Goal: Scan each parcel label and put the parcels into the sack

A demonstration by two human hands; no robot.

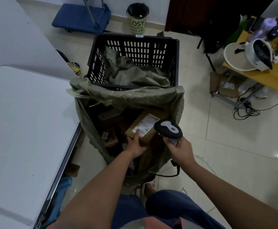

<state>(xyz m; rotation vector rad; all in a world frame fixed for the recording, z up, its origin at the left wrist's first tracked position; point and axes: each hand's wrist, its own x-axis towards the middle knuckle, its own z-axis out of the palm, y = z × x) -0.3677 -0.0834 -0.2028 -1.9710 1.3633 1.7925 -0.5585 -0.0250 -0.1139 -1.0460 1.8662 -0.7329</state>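
The right hand (178, 148) gripped the handle of the barcode scanner (168, 129), its head pointing up-left over the parcel; the left hand (137, 145) held the brown parcel (143, 129) at its near end, forefinger stretched onto the white label (147, 123); the parcel lay inside the open sack (126, 95), near its right-hand rim, long axis running from near-left to far-right, label upward; beyond stood a black crate (133, 47) holding another sack

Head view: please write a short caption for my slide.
Left hand holds a labelled parcel over the open sack; right hand grips the scanner.
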